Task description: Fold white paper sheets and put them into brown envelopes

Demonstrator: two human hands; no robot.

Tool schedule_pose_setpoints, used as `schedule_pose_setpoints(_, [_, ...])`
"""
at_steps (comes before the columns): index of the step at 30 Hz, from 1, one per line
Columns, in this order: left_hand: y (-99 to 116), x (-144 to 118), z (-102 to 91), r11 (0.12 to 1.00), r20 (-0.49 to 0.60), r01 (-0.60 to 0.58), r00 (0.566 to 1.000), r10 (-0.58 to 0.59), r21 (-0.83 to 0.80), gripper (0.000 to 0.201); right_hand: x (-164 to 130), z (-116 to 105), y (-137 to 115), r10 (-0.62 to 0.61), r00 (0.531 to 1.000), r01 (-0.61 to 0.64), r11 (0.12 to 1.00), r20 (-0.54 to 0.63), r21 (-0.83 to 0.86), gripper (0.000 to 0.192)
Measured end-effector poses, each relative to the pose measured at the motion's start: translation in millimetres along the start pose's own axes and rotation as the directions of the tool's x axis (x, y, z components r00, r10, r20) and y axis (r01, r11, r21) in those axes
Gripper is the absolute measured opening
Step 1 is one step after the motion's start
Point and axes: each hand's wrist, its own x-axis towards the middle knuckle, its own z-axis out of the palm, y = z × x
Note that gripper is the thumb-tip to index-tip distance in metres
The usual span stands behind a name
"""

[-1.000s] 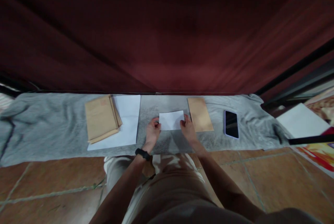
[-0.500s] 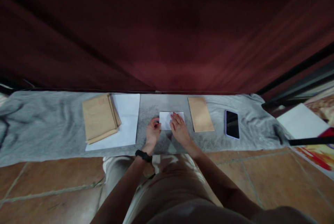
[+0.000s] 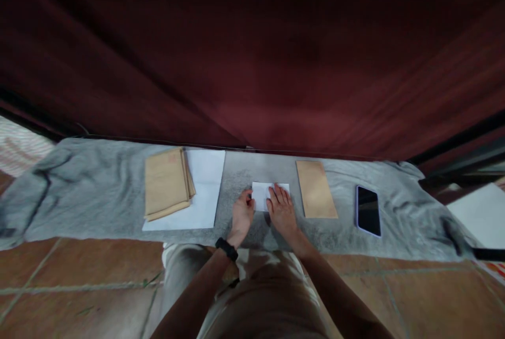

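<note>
A dark red curtain (image 3: 252,70) hangs along the far edge of the grey cloth (image 3: 98,191), brown tiles (image 3: 98,265) lie below the near edge, light is dim

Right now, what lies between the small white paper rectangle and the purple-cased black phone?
In the head view, a flat tan paper rectangle lies on the wrinkled grey cloth between the white paper and phone.

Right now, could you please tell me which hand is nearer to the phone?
Right. The right hand lies on the small paper, left of the phone; the left hand is farther left, at the paper's left edge.
</note>
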Motion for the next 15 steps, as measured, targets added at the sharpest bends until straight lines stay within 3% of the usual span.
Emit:
schedule_pose_setpoints(9, [-7.5,1.9,2.1,0.990,0.001,-0.099,0.995,0.099,0.099,0.033,10.2,-0.2,10.8,-0.064,0.996,0.063,0.998,-0.066,-0.008,0.049])
schedule_pose_setpoints(15, [-1.9,-7.1,0.8,0.940,0.037,-0.154,0.988,0.151,0.305,0.041,2.1,7.9,13.6,-0.112,0.994,0.110,0.987,-0.015,-0.116,0.051])
